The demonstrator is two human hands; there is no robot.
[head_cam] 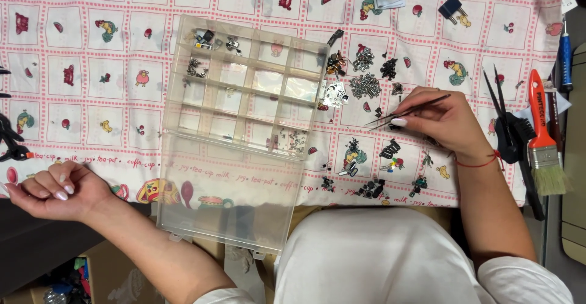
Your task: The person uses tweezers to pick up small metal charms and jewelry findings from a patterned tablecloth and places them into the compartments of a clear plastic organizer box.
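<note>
Bright, even overhead light, soft shadows, sharp focus, slight edge distortion.

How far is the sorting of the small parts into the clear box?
A few compartments of the clear box already hold parts. The right hand holds tweezers over the loose piles of parts on the cloth; the left hand rests. Most compartments look empty.

Organizer box (244, 90) left of screws (365, 86)

White short sleeves, pale polished nails, red wrist string (482, 162).
</note>
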